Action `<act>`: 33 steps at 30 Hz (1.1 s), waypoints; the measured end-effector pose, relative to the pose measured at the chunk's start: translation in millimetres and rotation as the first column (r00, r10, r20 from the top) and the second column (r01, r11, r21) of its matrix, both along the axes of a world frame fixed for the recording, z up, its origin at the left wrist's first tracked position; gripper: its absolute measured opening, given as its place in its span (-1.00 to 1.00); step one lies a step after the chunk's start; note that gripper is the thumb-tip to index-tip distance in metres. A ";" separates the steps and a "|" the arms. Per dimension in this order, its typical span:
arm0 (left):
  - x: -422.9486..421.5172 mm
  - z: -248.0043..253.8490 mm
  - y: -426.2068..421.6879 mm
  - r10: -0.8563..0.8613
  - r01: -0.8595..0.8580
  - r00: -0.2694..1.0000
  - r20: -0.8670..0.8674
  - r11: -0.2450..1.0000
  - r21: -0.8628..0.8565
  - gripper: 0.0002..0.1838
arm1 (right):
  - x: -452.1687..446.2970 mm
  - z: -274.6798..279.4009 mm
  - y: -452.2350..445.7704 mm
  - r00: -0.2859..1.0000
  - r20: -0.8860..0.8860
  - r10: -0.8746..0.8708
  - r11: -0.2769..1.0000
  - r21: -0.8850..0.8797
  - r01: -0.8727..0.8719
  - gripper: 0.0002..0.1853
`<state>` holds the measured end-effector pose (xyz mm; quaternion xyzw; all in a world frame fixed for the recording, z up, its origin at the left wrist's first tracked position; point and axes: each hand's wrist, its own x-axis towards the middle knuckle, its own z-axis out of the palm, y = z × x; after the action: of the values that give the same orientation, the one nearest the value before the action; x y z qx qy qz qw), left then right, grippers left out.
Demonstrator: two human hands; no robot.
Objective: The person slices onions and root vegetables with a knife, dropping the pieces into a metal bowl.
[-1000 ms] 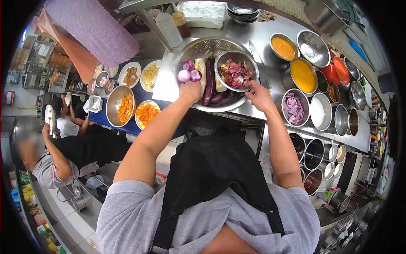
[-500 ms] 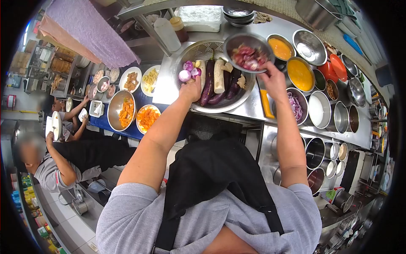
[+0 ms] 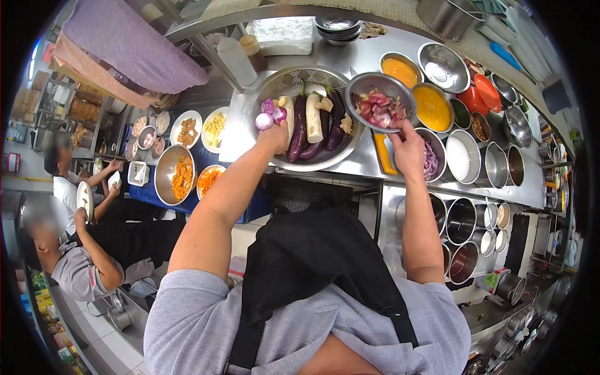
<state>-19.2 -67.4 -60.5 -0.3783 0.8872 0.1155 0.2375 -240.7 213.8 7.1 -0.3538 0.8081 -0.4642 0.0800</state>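
A large perforated metal colander (image 3: 257,94) holds purple eggplants (image 3: 297,125), a pale root (image 3: 314,125) and peeled red onions (image 3: 265,121) at its left side. My left hand (image 3: 275,136) is closed at the colander's near left rim, by the onions; what its fingers grip is hidden. With my right hand (image 3: 407,149) I pinch the near rim of a metal bowl (image 3: 381,103) containing red and purple peelings. That bowl is tilted over the colander's right edge and the counter. Beneath it lies a yellow-handled knife (image 3: 384,154).
Bowls of orange liquid (image 3: 434,109), a pot of sliced onion (image 3: 431,160) and a white-filled pot (image 3: 462,156) stand right. Plates and a bowl of orange pieces (image 3: 182,178) are left. Two people, one holding a plate (image 3: 85,199), stand far left. A shelf edge crosses above.
The peelings bowl has been lifted out of the colander and moved right, uncovering the pale root and eggplants. My left hand stays by the onions. The view has shifted slightly.
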 end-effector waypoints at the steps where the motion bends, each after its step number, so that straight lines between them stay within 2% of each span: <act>1: 1.4 2.6 -1.5 -0.028 0.028 1.000 0.009 1.000 0.014 -0.51 | 4.7 0.0 4.6 1.000 0.002 0.003 0.999 0.034 -0.003 -0.80; 4: 2.1 0.3 5.0 -0.050 0.050 0.999 0.003 0.998 -0.033 -0.56 | 15.3 -15.1 12.0 1.000 0.016 0.025 0.999 0.030 -0.026 -0.79; 6: 2.2 -16.7 8.5 0.012 -0.024 0.994 -0.104 0.993 -0.114 -0.63 | 24.5 -20.4 14.6 0.999 0.039 0.028 0.999 0.042 -0.030 -0.79; 7: 3.4 -26.1 7.7 0.040 -0.054 0.983 -0.182 0.996 -0.072 -0.66 | 29.1 -20.8 14.7 0.997 0.075 0.030 0.998 0.046 -0.034 -0.79; 8: 2.9 -34.6 4.4 0.040 -0.054 0.982 -0.182 0.996 -0.075 -0.66 | 32.2 -22.7 14.1 0.993 0.112 0.033 0.998 0.048 -0.038 -0.79; 12: -2.1 -40.0 1.0 0.028 -0.032 0.989 -0.143 0.999 -0.027 -0.58 | 42.5 -33.5 11.2 0.994 0.094 0.060 0.998 0.030 -0.064 -0.79; 14: -6.5 -42.0 -1.3 0.019 -0.019 0.999 -0.040 1.000 0.003 -0.48 | 47.0 -31.1 11.0 0.992 0.112 0.060 0.997 0.038 -0.065 -0.79; 17: -8.8 -33.2 0.9 0.000 0.000 1.000 -0.009 0.999 -0.034 -0.45 | 50.2 -31.0 13.7 0.993 0.043 0.112 0.993 0.042 -0.114 -0.79; 18: -9.7 -17.2 2.5 0.000 -0.001 1.000 -0.011 0.999 -0.036 -0.45 | 50.8 -32.1 14.7 0.991 0.027 0.130 0.990 0.047 -0.131 -0.79; 20: -9.1 20.5 7.3 -0.073 0.071 0.997 0.038 0.996 0.053 -0.58 | 52.4 -34.0 20.7 0.987 -0.003 0.159 0.985 0.063 -0.159 -0.80; 21: -5.5 23.7 1.7 -0.107 0.107 0.994 -0.033 0.994 -0.001 -0.74 | 54.2 -32.5 23.8 0.987 -0.003 0.162 0.984 0.077 -0.162 -0.81; 22: -8.9 45.9 6.3 -0.111 0.111 0.993 -0.032 0.994 -0.001 -0.74 | 55.8 -31.2 27.5 0.987 -0.002 0.159 0.984 0.076 -0.158 -0.81; 24: -15.8 123.5 26.7 -0.012 0.090 0.893 -0.451 0.984 0.151 -0.82 | 61.0 -30.4 32.8 0.979 -0.044 0.199 0.977 0.086 -0.194 -0.82; 26: -27.1 147.1 44.8 -0.137 0.293 0.682 -0.718 0.951 0.097 -0.81 | 67.1 -29.7 35.7 0.972 -0.081 0.219 0.974 0.083 -0.213 -0.82; 27: -35.3 144.2 47.9 -0.131 0.290 0.681 -0.721 0.952 0.101 -0.81 | 71.1 -26.8 36.4 0.970 -0.058 0.236 0.970 0.073 -0.232 -0.81; 29: -57.5 139.5 43.2 -0.291 0.487 0.510 -0.810 0.873 -0.007 -0.73 | 77.2 -21.5 39.4 0.968 -0.031 0.248 0.969 0.032 -0.247 -0.78; 30: -69.0 133.9 33.8 -0.290 0.493 0.507 -0.812 0.870 -0.002 -0.73 | 77.4 -22.0 45.0 0.970 -0.030 0.241 0.970 0.038 -0.240 -0.78; 32: -95.8 110.6 5.9 0.001 0.218 0.651 -0.759 0.958 0.188 -0.71 | 78.2 -24.5 58.0 0.974 -0.025 0.225 0.974 0.032 -0.224 -0.78; 33: -108.4 91.4 -8.0 0.000 0.225 0.652 -0.758 0.955 0.194 -0.71 | 77.8 -25.8 66.8 0.979 -0.035 0.203 0.978 0.063 -0.200 -0.78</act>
<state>-127.6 -75.3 30.9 -0.2042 0.9030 0.3661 -0.0936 -162.8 280.6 -18.7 -0.4407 0.7829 -0.4223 0.1206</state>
